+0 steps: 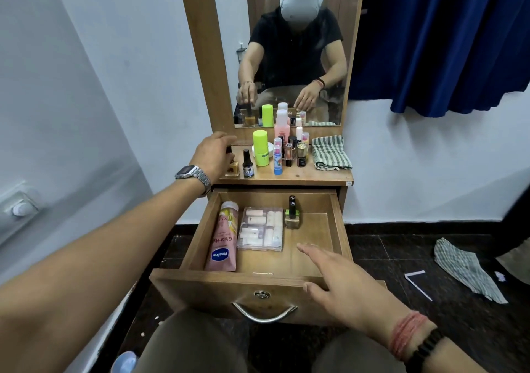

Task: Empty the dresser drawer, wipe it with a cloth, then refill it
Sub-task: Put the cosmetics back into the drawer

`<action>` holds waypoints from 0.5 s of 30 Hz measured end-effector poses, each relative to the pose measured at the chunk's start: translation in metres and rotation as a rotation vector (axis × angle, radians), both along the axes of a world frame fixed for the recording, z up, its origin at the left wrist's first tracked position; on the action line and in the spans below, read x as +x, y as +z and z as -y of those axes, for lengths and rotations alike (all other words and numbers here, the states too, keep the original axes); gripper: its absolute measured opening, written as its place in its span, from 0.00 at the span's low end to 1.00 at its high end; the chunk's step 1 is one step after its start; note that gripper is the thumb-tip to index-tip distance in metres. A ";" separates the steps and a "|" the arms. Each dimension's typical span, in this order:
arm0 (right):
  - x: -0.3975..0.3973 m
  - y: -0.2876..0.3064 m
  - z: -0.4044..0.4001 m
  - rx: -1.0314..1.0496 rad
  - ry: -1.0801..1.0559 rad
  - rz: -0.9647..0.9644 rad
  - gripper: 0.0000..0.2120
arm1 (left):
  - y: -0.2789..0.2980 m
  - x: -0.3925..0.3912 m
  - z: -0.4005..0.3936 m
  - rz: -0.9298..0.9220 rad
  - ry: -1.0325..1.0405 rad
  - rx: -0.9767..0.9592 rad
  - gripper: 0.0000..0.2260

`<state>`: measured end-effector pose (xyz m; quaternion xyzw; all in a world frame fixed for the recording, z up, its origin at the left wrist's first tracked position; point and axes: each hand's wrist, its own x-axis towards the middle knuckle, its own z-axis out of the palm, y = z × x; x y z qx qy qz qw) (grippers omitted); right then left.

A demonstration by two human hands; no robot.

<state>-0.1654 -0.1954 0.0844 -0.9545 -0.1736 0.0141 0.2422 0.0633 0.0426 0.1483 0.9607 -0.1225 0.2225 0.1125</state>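
Observation:
The wooden dresser drawer [200,286] is pulled open. Inside lie a pink Vaseline tube [223,237], a clear plastic case [261,228] of small items, and an upright nail polish bottle [292,215]. My left hand [213,154] reaches to the dresser top [301,175] and grips the cap of an amber bottle [233,168] at its left end. My right hand [332,281] hovers over the drawer's front right corner with fingers straight, holding nothing. A striped cloth [329,152] lies folded on the right of the dresser top.
Several bottles crowd the dresser top, among them a green tube [261,149] and a dark dropper bottle [247,164]. A mirror [289,45] stands behind. Another striped cloth [467,269] and a white strip [418,285] lie on the dark floor. Blue curtain [447,37] at right.

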 end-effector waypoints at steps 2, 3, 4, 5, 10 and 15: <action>0.001 0.000 0.000 -0.003 -0.002 0.002 0.30 | -0.002 0.004 -0.003 -0.003 -0.018 0.015 0.16; 0.001 0.000 0.000 -0.006 -0.002 0.001 0.30 | -0.002 0.005 -0.004 -0.004 -0.018 0.005 0.15; 0.002 0.000 0.000 -0.007 -0.003 0.001 0.30 | -0.002 0.005 -0.005 -0.008 -0.010 -0.010 0.13; 0.002 0.000 0.001 -0.008 -0.003 0.002 0.30 | -0.001 0.004 -0.006 -0.015 0.001 -0.024 0.11; 0.002 0.000 0.003 0.001 0.000 0.038 0.30 | 0.007 -0.021 -0.010 0.048 0.008 -0.023 0.07; 0.003 0.000 0.002 -0.010 0.009 0.032 0.30 | 0.003 -0.081 0.015 -0.034 -0.218 -0.123 0.08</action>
